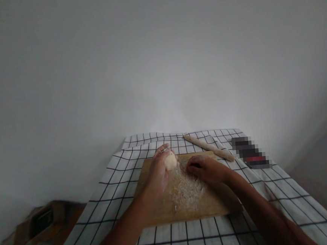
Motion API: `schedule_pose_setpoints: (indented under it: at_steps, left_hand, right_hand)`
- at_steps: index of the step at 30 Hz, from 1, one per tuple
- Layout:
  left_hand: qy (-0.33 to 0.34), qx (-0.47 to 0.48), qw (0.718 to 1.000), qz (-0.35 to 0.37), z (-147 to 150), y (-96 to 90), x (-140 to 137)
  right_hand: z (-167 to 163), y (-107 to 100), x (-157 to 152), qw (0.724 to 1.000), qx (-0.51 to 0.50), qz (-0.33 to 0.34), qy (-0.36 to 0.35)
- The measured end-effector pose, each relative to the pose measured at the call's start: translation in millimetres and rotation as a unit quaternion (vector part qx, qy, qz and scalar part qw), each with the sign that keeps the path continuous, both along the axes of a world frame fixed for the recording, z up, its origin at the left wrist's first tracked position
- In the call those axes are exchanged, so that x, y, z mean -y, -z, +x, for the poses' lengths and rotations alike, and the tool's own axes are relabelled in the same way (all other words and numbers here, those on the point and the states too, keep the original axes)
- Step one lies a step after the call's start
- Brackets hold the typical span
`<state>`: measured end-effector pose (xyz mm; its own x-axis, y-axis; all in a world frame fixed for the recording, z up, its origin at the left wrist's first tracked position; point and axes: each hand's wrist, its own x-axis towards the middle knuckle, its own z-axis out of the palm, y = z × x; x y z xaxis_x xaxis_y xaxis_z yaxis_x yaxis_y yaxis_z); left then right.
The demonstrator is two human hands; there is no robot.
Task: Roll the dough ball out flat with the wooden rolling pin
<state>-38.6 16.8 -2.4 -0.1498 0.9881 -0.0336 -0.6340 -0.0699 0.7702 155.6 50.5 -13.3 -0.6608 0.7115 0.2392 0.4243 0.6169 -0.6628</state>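
Note:
My left hand [159, 168] is wrapped around a pale ball of dough [170, 162], holding it over the left half of a wooden board [165, 215]. Part of the dough is hidden by the palm and thumb. To its right, my right hand [202, 167] is low at the board with its fingers curled inward. Whatever may be between those fingers is hidden. Loose flour and crumbs [187, 192] lie scattered on the board between and below the two hands.
A wooden rolling pin [209, 146] lies slantwise behind the board. Farther right is a dark blurred-out object [251, 153]. A black-and-white checked cloth [112, 194] covers the table, which reaches the wall [158, 62]. An open cardboard box [41, 222] stands low at left.

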Motion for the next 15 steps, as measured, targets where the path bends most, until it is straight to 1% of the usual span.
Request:
schedule_pose_setpoints:
  at_steps: [3,7,10,11,13,15]
  left_hand:
    - [-0.028,-0.037,0.999,-0.006,2,6.3,-3]
    - [-0.032,-0.091,0.995,-0.007,5,10.0,-4]
    - [-0.026,-0.106,0.994,0.006,6,11.7,-4]
    - [-0.025,-0.109,0.994,0.009,5,12.3,-3]
    - [-0.03,-0.115,0.993,0.009,5,13.2,-3]
    - [-0.037,-0.122,0.992,0.009,5,13.4,-3]
  right_hand:
    - [-1,-1,0,1.0,0.007,0.003,-0.026]
    - [-1,-3,0,0.998,-0.001,0.002,-0.062]
    - [3,-4,-1,0.997,0.011,-0.019,-0.076]
    - [5,-4,-2,0.997,0.008,-0.027,-0.072]
    - [10,-4,-4,0.999,-0.003,-0.033,-0.04]
    - [13,-5,-5,1.0,0.012,-0.023,-0.004]
